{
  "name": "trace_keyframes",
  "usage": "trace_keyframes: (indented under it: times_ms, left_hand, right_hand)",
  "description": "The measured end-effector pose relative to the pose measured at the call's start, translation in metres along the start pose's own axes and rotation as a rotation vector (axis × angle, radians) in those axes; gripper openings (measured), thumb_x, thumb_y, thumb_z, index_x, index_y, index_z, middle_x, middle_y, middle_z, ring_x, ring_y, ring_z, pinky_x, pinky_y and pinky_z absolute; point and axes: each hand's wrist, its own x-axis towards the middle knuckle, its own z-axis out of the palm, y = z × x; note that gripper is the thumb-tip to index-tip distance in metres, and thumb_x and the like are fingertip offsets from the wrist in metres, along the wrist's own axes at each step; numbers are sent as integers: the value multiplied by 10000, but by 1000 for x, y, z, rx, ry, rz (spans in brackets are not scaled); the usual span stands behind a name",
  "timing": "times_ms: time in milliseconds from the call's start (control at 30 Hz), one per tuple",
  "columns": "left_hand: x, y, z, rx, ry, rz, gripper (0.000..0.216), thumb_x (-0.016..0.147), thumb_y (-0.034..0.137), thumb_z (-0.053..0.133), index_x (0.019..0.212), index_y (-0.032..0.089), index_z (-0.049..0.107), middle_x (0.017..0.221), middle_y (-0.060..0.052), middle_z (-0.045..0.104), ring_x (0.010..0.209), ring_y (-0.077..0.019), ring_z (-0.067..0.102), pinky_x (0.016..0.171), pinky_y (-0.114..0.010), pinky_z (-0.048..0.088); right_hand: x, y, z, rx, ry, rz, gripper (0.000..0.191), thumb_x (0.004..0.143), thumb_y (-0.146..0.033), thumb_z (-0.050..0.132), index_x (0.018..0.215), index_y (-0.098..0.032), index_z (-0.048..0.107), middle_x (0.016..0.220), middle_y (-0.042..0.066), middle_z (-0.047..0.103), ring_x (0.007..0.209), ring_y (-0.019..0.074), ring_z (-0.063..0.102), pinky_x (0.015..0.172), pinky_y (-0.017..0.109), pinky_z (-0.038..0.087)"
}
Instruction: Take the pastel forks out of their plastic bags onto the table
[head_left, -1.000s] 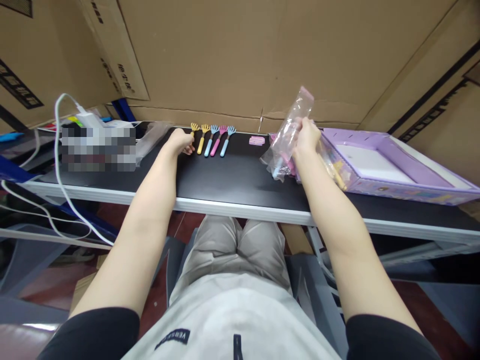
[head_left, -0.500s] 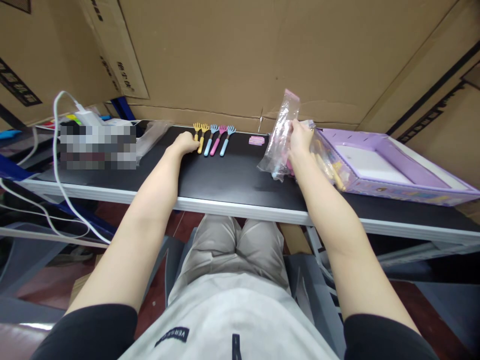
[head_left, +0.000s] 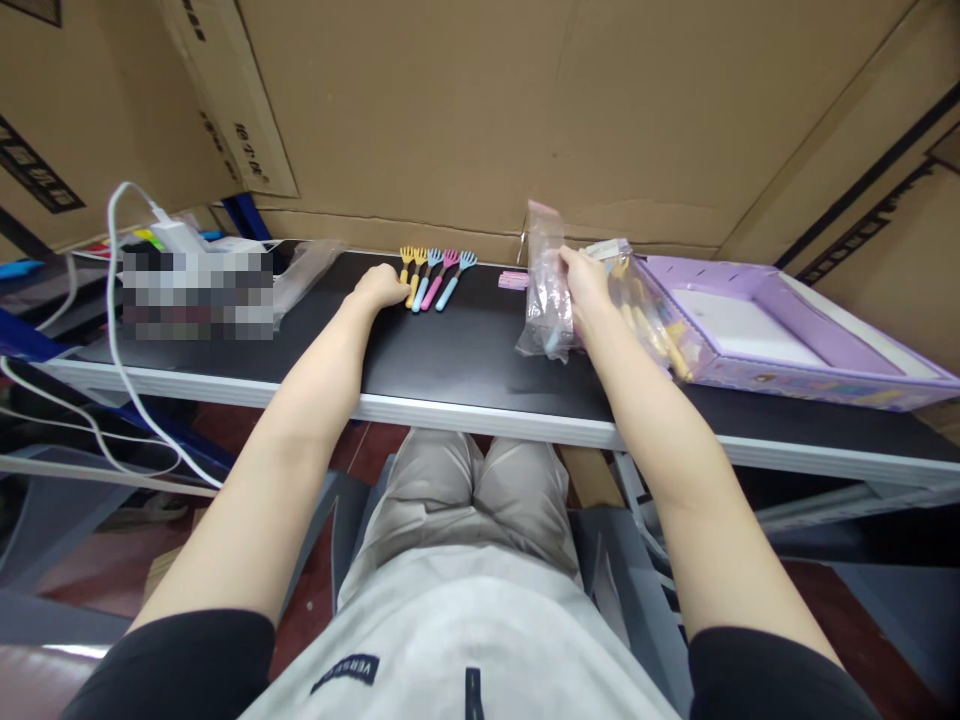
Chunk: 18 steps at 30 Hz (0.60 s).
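Several small toy rakes stand in a row on the black tabletop: two yellow, a blue (head_left: 429, 277), a pink (head_left: 444, 278) and another blue (head_left: 457, 280). My left hand (head_left: 384, 287) is closed at the row's left end, with fingertips on the handle of the leftmost yellow rake (head_left: 406, 262). My right hand (head_left: 589, 280) pinches a clear plastic bag (head_left: 546, 300) with a pink top edge. Something light blue shows low in that bag. Just right of this hand lies another clear bag (head_left: 660, 325) with yellow-handled pieces inside.
A purple open box (head_left: 757, 368) lies at the right. Small pink printed pieces (head_left: 513, 281) lie left of the bag. A white charger (head_left: 178, 236) with a cable and an empty-looking plastic wrapper (head_left: 307, 275) are at the left. Cardboard (head_left: 450, 120) walls the back.
My left hand has shifted slightly right, and the row of rakes has moved a little right and closed up. My right hand has drawn the clear bag to the left and lower.
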Motion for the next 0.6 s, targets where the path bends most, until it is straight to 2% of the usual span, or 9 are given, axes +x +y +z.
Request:
trace_keyframes:
  times_ms: [100, 167, 233, 300, 367, 433, 500, 600]
  left_hand:
    - [-6, 13, -1, -38, 126, 53, 67, 687, 163, 646, 676, 184, 583, 776, -148, 658, 1082, -365, 627, 939, -386, 474]
    - [-13, 28, 2, -159, 152, 136, 66, 774, 201, 607, 714, 173, 610, 786, -131, 672, 1007, -310, 648, 890, -341, 488]
    - [-21, 44, 8, -382, 60, 178, 155, 861, 248, 557, 749, 163, 622, 738, -104, 670, 808, -236, 665, 733, -283, 504]
    - [-29, 59, 15, -639, -111, 155, 213, 919, 308, 534, 802, 154, 624, 717, -89, 676, 625, -171, 625, 568, -234, 459]
    - [-36, 70, 21, -855, -284, 119, 262, 931, 395, 569, 870, 146, 619, 747, -95, 702, 567, -142, 613, 501, -211, 425]
    - [-39, 76, 26, -1004, -399, 88, 329, 913, 470, 611, 911, 141, 605, 769, -103, 723, 579, -137, 639, 497, -200, 435]
    - [-39, 77, 28, -1099, -421, 51, 331, 912, 471, 622, 914, 142, 583, 758, -94, 726, 579, -131, 653, 507, -196, 453]
    - [-34, 74, 27, -1170, -313, -15, 212, 923, 349, 630, 891, 155, 552, 721, -48, 703, 525, -98, 624, 513, -187, 456]
  right_hand:
    - [-13, -5, 5, 60, -77, 80, 260, 862, -108, 557, 611, -170, 531, 573, -23, 501, 528, 87, 489, 552, 218, 435]
    - [-22, -7, 9, 121, -144, 130, 254, 845, -78, 569, 607, -165, 548, 572, -25, 516, 512, 80, 478, 553, 218, 439]
    - [-30, -7, 12, 157, -212, 159, 248, 843, -60, 575, 614, -155, 579, 573, -22, 537, 504, 70, 477, 552, 207, 441]
    - [-34, -6, 16, 149, -279, 180, 234, 849, -58, 581, 636, -149, 614, 580, -18, 562, 503, 66, 488, 548, 196, 445]
    - [-36, -4, 18, 127, -329, 196, 219, 852, -69, 597, 652, -149, 634, 583, -17, 576, 497, 68, 497, 535, 192, 448]
    - [-38, -2, 20, 109, -392, 209, 199, 854, -86, 620, 669, -151, 651, 592, -14, 592, 490, 71, 504, 518, 193, 449]
    - [-40, -1, 20, 97, -465, 221, 188, 861, -86, 624, 689, -148, 666, 597, -10, 606, 481, 69, 507, 489, 186, 437]
    - [-46, -3, 20, 71, -560, 237, 196, 890, -80, 587, 724, -141, 671, 586, -9, 604, 427, 62, 475, 401, 184, 373]
